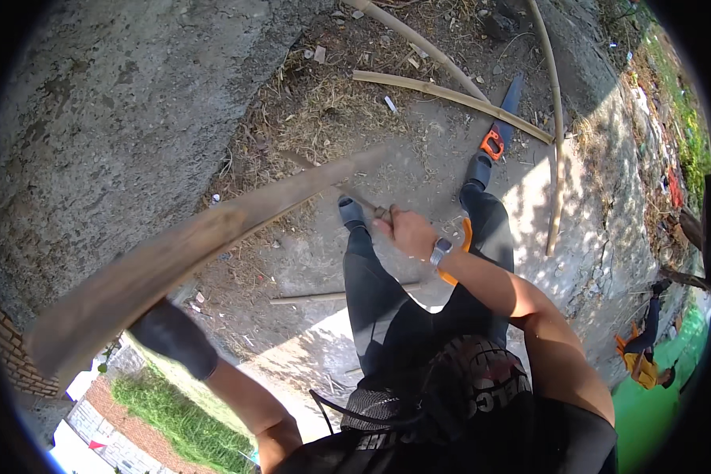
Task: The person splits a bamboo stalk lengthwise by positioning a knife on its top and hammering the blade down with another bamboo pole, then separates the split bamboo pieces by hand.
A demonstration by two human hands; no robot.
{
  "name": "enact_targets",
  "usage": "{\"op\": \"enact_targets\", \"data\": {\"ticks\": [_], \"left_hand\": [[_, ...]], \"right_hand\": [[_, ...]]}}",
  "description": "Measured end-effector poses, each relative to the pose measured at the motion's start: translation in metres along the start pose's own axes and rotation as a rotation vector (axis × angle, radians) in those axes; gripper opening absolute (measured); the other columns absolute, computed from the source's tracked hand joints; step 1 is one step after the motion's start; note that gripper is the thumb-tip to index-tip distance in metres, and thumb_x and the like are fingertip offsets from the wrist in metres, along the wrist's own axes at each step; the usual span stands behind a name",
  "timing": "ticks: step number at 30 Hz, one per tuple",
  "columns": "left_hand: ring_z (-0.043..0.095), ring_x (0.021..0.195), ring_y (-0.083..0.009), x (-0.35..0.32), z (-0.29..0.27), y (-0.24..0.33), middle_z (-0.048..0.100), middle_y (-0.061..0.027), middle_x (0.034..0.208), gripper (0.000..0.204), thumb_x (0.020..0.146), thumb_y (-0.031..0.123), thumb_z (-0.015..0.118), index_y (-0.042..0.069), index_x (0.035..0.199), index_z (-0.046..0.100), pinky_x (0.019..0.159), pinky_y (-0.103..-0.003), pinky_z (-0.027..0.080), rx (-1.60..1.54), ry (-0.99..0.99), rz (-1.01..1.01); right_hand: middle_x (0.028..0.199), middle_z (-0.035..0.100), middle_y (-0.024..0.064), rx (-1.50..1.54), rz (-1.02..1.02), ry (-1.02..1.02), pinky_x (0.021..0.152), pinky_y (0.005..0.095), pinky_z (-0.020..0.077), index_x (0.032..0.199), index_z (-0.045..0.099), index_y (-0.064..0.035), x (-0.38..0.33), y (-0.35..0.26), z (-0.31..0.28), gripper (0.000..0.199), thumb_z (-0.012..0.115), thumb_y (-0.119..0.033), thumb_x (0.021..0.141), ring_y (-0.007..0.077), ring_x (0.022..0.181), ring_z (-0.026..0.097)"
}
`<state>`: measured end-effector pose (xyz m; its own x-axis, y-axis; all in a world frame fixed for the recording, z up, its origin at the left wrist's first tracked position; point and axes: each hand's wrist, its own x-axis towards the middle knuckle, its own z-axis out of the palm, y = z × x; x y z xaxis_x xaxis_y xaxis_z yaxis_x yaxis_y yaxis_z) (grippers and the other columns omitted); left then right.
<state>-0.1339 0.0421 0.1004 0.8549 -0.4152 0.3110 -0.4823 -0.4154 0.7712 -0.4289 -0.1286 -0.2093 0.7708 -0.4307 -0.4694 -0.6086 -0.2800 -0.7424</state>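
Note:
A long, wide strip of split bamboo (205, 229) slants from the lower left up toward the middle, its far end smeared by motion. My left hand (174, 338), in a dark glove, grips it from below near its lower end; the fingers are mostly hidden behind it. In my bare right hand (409, 232), which has a watch on the wrist, the fingers are wrapped round the handle of a long, narrow blade that looks like a machete (358, 196). That blade passes behind the strip, and its tip shows on the far side. I cannot tell whether the two touch.
A handsaw (509, 117) with an orange handle lies by my right foot. Beyond it several bamboo poles (450, 91) lie across the dirt. A thin stick (324, 298) is behind my left foot. Rough concrete (134, 103) fills the left. Another person (646, 365) is far right.

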Motion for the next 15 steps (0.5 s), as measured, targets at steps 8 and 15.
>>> {"op": "enact_targets", "data": {"ticks": [8,15], "left_hand": [[0.032,0.152,-0.0357,-0.098,0.126,-0.105,0.031,-0.023,0.163,0.112,0.086,0.071,0.07,0.008,0.163,0.019,0.121,-0.057,0.031,-0.352,0.01,-0.41],[0.055,0.13,-0.0294,0.013,0.178,-0.134,0.053,-0.0192,0.146,0.08,0.094,0.034,0.072,0.003,0.156,0.032,0.109,-0.047,0.046,-0.227,0.267,-0.429]], "right_hand": [[0.087,0.073,0.0271,0.011,0.116,-0.079,0.077,0.0552,0.0561,0.107,0.064,0.004,0.062,0.109,0.057,0.061,0.049,-0.055,0.103,0.0462,0.088,0.071],[0.084,0.072,0.0283,0.085,0.167,0.029,0.073,0.0573,0.0552,0.107,0.061,0.0022,0.013,0.132,0.1,0.057,0.055,-0.054,0.101,0.0475,0.08,0.071]]}}
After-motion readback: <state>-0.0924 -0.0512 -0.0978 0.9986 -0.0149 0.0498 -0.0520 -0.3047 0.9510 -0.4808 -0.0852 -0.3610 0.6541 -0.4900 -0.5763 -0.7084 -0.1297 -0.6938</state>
